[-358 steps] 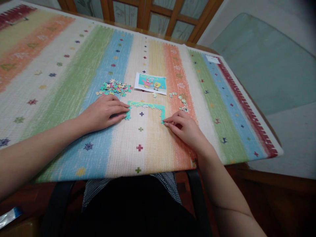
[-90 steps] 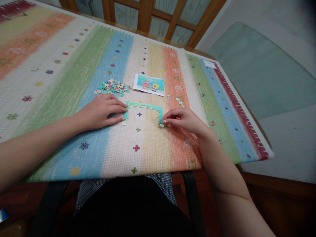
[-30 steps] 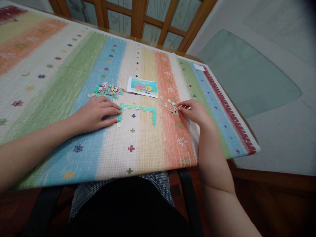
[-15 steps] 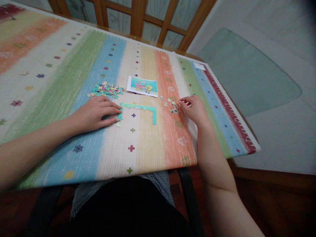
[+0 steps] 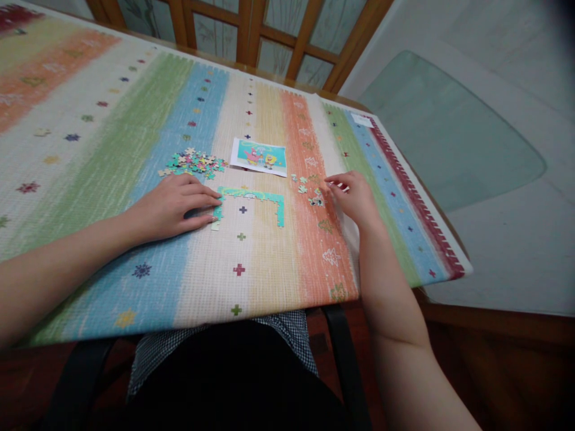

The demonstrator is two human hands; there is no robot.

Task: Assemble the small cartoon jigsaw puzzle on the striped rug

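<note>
My left hand (image 5: 182, 203) lies flat with its fingers apart, fingertips touching the left side of a joined strip of puzzle border (image 5: 281, 209). This turquoise strip forms three sides of a frame, with its gap toward me. My right hand (image 5: 353, 194) is at the right, thumb and finger pinched beside a small group of loose puzzle pieces (image 5: 316, 200); whatever is between those fingertips is too small to make out. Just beyond my left hand sits a heap of mixed puzzle pieces (image 5: 195, 163). A picture card (image 5: 260, 157) with cartoon figures lies behind the border.
A striped tablecloth (image 5: 269, 263) covers the table, whose near edge runs just in front of my lap. At the far right corner is a small white label (image 5: 362, 121). Wooden glazed doors (image 5: 247, 30) and a pale wall (image 5: 494, 72) stand behind the table.
My right hand has shifted slightly at the loose pieces, and these lie a little more spread out. My left hand and the border have stayed in place.
</note>
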